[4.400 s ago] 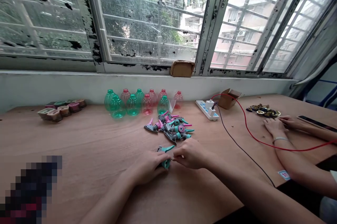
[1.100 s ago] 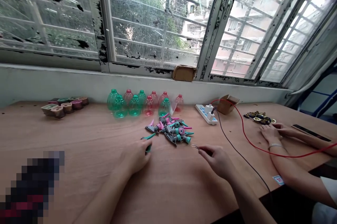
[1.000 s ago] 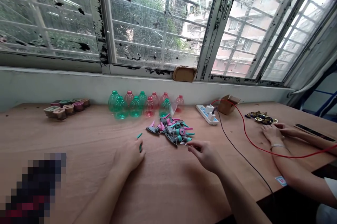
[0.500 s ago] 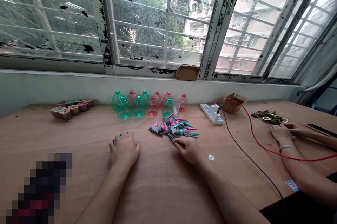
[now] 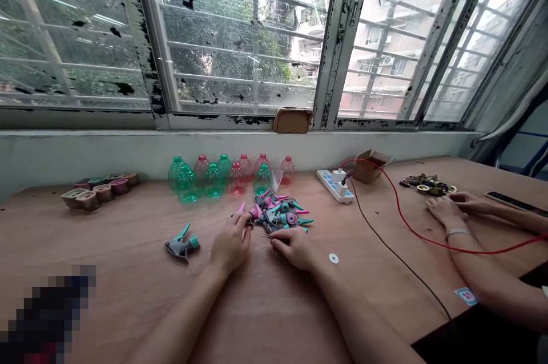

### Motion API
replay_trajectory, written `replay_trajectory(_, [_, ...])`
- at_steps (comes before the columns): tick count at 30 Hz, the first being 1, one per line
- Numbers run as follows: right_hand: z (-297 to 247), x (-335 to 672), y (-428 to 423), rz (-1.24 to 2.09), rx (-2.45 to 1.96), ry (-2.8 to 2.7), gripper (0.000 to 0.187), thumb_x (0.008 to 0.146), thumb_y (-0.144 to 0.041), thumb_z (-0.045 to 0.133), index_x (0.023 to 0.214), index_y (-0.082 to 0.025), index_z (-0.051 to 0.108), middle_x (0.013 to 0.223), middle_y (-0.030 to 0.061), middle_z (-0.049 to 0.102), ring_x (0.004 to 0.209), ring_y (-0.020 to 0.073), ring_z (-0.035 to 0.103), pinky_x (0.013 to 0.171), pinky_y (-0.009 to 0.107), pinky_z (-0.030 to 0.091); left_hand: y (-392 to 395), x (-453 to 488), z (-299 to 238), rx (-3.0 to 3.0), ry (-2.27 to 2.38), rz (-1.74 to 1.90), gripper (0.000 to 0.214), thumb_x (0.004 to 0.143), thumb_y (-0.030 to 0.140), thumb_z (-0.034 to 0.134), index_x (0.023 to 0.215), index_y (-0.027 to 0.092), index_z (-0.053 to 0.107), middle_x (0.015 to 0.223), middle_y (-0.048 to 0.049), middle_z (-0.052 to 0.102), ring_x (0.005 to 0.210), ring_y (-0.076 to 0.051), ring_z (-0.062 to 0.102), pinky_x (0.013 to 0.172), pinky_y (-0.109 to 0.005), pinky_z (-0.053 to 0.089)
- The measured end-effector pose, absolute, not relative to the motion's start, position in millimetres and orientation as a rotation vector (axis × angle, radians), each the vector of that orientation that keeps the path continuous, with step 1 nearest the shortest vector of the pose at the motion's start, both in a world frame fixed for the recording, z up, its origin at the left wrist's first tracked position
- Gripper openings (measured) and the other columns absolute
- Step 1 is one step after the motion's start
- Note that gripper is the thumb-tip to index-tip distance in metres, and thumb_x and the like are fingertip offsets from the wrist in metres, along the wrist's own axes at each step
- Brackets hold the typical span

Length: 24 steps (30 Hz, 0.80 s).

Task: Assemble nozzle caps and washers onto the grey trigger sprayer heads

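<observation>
The left hand (image 5: 231, 244) was at the edge of a pile of plastic trigger sprayer heads (image 5: 280, 213), with fingers loosely curled; I cannot tell if they grasped anything. The right hand (image 5: 295, 249) pinched a thin metal pin (image 5: 268, 235) between thumb and fingers. One teal-grey sprayer head (image 5: 182, 245) lay alone on the wooden table (image 5: 128, 221), left of the hands. These heads looked light and stiff, maybe slippery. Best hold was prob. the thick body, not the thin trigger.
</observation>
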State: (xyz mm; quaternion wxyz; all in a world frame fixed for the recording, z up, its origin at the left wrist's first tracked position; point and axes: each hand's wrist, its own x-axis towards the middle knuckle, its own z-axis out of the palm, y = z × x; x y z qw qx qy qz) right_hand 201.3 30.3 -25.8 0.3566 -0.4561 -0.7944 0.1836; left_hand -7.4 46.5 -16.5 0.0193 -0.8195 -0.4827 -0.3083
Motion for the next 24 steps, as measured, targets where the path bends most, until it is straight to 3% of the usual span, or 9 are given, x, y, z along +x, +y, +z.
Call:
replay_trajectory(8, [-24.6, 202.4, 30.2, 0.477, -1.193, -2.076, 0.025, 0.087, -0.031, 0.056, 0.103, -0.025, 0.074, 0.097, 0.0018, 0.075, 0.084, 0.0178, 0.069, 0.077, 0.025, 0.048, 77.7, 1.1, -10.9, -2.466, -1.902, -0.557, 0.050, 0.088, 0.024, 0.041, 0.138, 0.028, 0.035, 0.139, -0.0094, 0.050, 0.104, -0.029, 0.062, 0.079, -0.039, 0.048])
replay_trajectory(13, [-23.2, 203.4, 29.2, 0.471, -1.183, -2.101, 0.026, 0.088, -0.032, 0.054, 0.102, -0.024, 0.074, 0.097, 0.0028, 0.075, 0.085, 0.0184, 0.068, 0.077, 0.026, 0.048, 54.1, -14.4, -2.6, -2.411, -1.984, -0.470, 0.051, 0.078, 0.026, 0.053, 0.128, 0.023, 0.045, 0.145, -0.0122, 0.042, 0.108, -0.029, 0.059, 0.083, -0.038, 0.046])
replay_trajectory(16, [-24.1, 203.8, 28.3, 0.467, -1.181, -2.124, 0.025, 0.088, -0.032, 0.054, 0.101, -0.024, 0.074, 0.096, 0.0030, 0.075, 0.086, 0.0187, 0.068, 0.077, 0.027, 0.047, 29.8, -20.9, 4.9, -2.441, -1.996, -0.403, 0.031, 0.082, 0.035, 0.051, 0.110, 0.023, 0.056, 0.129, -0.0108, 0.057, 0.104, -0.027, 0.061, 0.079, -0.035, 0.046])
replay_trajectory(19, [-25.0, 203.0, 28.0, 0.424, -1.180, -2.161, 0.025, 0.087, -0.033, 0.055, 0.101, -0.024, 0.074, 0.098, 0.0040, 0.074, 0.089, 0.0198, 0.067, 0.078, 0.028, 0.046, 9.6, -22.3, 8.0, -2.519, -1.940, -0.341, 0.020, 0.082, 0.033, 0.051, 0.096, 0.022, 0.062, 0.113, -0.0086, 0.065, 0.099, -0.026, 0.062, 0.075, -0.031, 0.045])
replay_trajectory(24, [-26.6, 201.3, 27.7, 0.398, -1.178, -2.162, 0.028, 0.090, -0.030, 0.050, 0.103, -0.022, 0.073, 0.099, 0.0052, 0.074, 0.089, 0.0204, 0.066, 0.077, 0.028, 0.047, -5.7, -21.6, -1.5, -2.789, -1.674, -0.549, 0.034, 0.084, 0.023, 0.050, 0.117, 0.026, 0.056, 0.110, -0.0054, 0.068, 0.094, -0.023, 0.064, 0.075, -0.029, 0.043])
